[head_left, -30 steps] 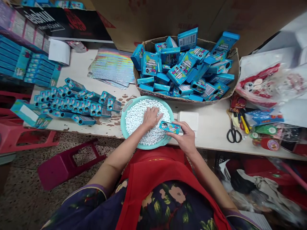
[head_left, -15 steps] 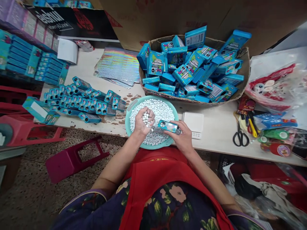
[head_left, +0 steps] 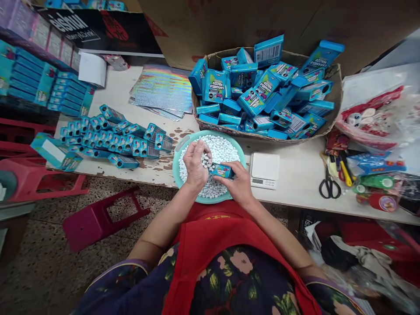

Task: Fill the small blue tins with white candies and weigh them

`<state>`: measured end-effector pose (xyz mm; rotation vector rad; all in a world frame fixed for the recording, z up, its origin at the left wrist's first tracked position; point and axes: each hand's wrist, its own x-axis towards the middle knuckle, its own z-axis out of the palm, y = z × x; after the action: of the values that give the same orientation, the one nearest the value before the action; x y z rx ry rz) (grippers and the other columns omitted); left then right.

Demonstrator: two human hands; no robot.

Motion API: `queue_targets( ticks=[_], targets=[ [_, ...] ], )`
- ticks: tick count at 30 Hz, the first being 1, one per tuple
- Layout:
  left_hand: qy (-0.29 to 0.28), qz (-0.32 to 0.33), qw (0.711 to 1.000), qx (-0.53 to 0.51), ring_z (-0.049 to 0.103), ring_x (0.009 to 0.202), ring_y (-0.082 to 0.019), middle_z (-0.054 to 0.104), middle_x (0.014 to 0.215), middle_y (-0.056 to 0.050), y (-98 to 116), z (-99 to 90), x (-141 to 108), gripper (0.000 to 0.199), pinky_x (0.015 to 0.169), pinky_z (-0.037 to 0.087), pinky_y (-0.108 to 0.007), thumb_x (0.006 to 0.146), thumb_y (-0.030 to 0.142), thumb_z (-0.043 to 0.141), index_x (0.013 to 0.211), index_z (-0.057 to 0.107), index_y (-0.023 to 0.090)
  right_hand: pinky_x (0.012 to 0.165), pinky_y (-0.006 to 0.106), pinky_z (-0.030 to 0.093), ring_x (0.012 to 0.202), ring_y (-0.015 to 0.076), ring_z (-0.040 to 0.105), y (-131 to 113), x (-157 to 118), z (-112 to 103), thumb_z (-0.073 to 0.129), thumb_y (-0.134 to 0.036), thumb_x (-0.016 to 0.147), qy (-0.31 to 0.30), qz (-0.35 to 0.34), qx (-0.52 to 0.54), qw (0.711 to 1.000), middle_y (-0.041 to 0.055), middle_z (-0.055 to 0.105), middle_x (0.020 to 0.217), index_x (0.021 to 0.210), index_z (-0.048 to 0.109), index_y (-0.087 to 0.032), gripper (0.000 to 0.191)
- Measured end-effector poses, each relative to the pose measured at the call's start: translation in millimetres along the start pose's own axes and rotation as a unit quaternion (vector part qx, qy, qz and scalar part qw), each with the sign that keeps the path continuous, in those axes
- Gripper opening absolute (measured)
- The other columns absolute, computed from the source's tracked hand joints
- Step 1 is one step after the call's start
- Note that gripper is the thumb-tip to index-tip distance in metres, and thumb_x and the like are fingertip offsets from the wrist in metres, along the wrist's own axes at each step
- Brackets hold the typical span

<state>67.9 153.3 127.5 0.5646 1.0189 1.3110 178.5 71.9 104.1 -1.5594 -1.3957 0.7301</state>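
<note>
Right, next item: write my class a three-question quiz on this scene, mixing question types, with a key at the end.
1. Multiple choice: what does the right hand hold?
a) black-handled scissors
b) a blue Caramelo Macizo box
c) a holographic sheet
2. True or false: from the wearer's viewpoint, the white digital scale sits to the left of the mint-green basin.
3. Short answer: what is cupped in the left hand?

Key:
1. b
2. False; it sits to the right.
3. Small white candies.
</note>
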Motion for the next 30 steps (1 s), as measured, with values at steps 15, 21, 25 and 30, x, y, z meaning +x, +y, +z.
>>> queue_targets(
  ticks=[15, 21, 25, 30],
  targets=[
    [-0.059, -0.041, 0.997, -0.017, 0.032, 0.035, -0.003, 0.036, 0.048, 0.007, 17.8, 12.3, -9.8, 0.045, 0.031, 0.023, -0.017, 0.077, 0.056, 0.069, 0.064, 0.048, 0.018, 0.092, 0.038, 0.050, 0.100, 0.0211, 0.061, 8.8, 1.1, -6.7, 0.082, -0.044, 0.068, 0.031, 0.052, 0.085, 0.994, 0.0040, 0.062, 0.101, 0.101, 0.069, -0.027, 0.039],
    [-0.038, 0.011, 0.999, -0.007, 0.047, 0.047, -0.007, 0.040, 0.055, 0.005, 7.6, 11.8, -8.7, 0.044, 0.044, 0.040, -0.020, 0.079, 0.050, 0.069, 0.061, 0.045, 0.018, 0.088, 0.038, 0.052, 0.094, 0.0205, 0.061, 6.8, 0.0, -4.5, 0.080, -0.044, 0.069, 0.024, 0.067, 0.074, 0.995, 0.0032, 0.061, 0.097, 0.103, 0.070, -0.028, 0.038],
    [-0.022, 0.033, 0.999, 0.014, 0.049, 0.048, -0.009, 0.039, 0.054, 0.004, 0.2, 9.8, -7.7, 0.044, 0.046, 0.042, -0.022, 0.080, 0.054, 0.066, 0.061, 0.046, 0.019, 0.089, 0.038, 0.052, 0.095, 0.0206, 0.061, 5.6, 1.5, -2.6, 0.080, -0.045, 0.069, 0.025, 0.067, 0.062, 0.996, 0.0034, 0.061, 0.098, 0.104, 0.070, -0.029, 0.039],
    [-0.019, 0.051, 0.998, 0.021, 0.049, 0.048, -0.009, 0.039, 0.052, 0.005, 1.6, 10.6, -8.6, 0.045, 0.048, 0.043, -0.022, 0.079, 0.054, 0.068, 0.061, 0.046, 0.019, 0.089, 0.038, 0.052, 0.096, 0.0211, 0.063, 5.2, 2.0, -2.6, 0.079, -0.045, 0.070, 0.023, 0.062, 0.058, 0.996, 0.0035, 0.062, 0.097, 0.103, 0.070, -0.029, 0.038]
  ],
)
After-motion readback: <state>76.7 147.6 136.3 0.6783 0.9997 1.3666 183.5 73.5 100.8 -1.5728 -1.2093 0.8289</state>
